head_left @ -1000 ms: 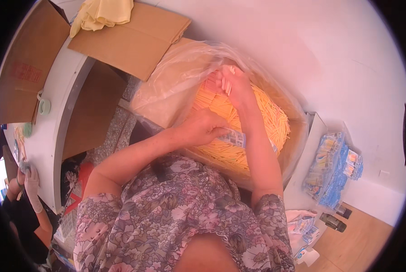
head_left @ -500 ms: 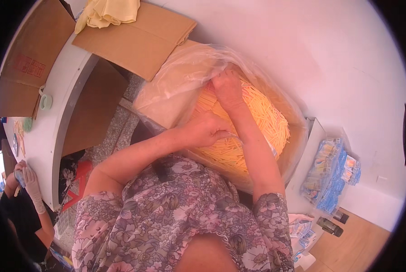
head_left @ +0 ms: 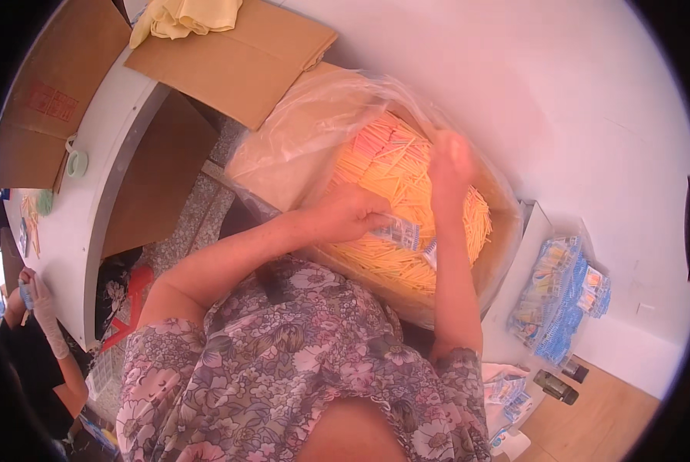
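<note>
A cardboard box lined with a clear plastic bag [head_left: 306, 127] holds a heap of thin yellow sticks [head_left: 395, 173]; some at its far end look pink-orange [head_left: 379, 135]. Over the near left of the heap, my left hand [head_left: 352, 214] is closed, pinching a small clear plastic packet [head_left: 399, 231] with printing on it. My right hand [head_left: 451, 158] is curled closed above the far right of the heap, blurred; what it holds, if anything, is hidden. Beside my right forearm a second small white-and-blue packet [head_left: 431, 254] partly shows on the sticks.
Right of the box stands a clear bin of blue-printed packets [head_left: 549, 300], with more packets [head_left: 506, 389] below it. Cardboard [head_left: 237, 58] with a yellow cloth [head_left: 183, 17] lies at the far left. Another person's gloved hand [head_left: 43, 308] is beside the curved white table [head_left: 102, 192].
My right hand has moved right, away from the pink-orange sticks, uncovering them. My left hand stays in nearly the same place, and its packet now shows more fully.
</note>
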The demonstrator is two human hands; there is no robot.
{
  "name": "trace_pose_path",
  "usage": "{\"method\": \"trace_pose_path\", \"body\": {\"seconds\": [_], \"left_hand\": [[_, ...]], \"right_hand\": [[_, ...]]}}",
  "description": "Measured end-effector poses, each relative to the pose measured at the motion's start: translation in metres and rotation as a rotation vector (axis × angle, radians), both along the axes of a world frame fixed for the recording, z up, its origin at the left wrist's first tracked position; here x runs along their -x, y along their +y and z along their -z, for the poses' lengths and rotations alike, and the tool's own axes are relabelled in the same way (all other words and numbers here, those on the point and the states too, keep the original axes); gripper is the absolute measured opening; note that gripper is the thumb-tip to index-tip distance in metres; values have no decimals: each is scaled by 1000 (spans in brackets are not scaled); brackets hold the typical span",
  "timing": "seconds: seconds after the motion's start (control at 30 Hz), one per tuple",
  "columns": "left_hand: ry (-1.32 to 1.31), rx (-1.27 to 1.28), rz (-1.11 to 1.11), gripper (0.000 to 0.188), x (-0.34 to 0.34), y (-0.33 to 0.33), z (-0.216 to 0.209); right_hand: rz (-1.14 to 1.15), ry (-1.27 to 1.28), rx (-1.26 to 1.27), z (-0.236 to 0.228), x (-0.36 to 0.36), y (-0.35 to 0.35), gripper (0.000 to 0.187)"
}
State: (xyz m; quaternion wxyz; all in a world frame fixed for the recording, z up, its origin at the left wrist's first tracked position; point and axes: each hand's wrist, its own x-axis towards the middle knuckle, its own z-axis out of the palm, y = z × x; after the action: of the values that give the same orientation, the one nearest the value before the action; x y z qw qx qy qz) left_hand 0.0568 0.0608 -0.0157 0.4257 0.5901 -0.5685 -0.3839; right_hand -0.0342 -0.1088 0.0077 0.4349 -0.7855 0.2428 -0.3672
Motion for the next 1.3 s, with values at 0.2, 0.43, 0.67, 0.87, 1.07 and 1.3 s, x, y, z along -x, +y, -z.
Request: {"method": "trace_pose_path", "body": {"seconds": [0.2, 0.43, 0.67, 0.87, 1.07, 1.3], "left_hand": [[310, 215, 51, 13, 4, -9, 1], [564, 14, 150, 12, 19, -15, -14], [166, 154, 181, 9, 26, -21, -23], [130, 312, 237, 10, 47, -25, -12], [361, 89, 197, 12, 43, -27, -15], [745, -222, 169, 16, 45, -39, -23]], "right_hand": [[6, -265, -901, 11, 38, 42, 21], [-159, -298, -799, 3, 40, 65, 25], [-29, -156, -364, -13, 84, 55, 32], [201, 339, 145, -30, 94, 76, 17], [475, 266, -70, -9, 143, 56, 14], [223, 810, 270, 14, 166, 65, 12]]}}
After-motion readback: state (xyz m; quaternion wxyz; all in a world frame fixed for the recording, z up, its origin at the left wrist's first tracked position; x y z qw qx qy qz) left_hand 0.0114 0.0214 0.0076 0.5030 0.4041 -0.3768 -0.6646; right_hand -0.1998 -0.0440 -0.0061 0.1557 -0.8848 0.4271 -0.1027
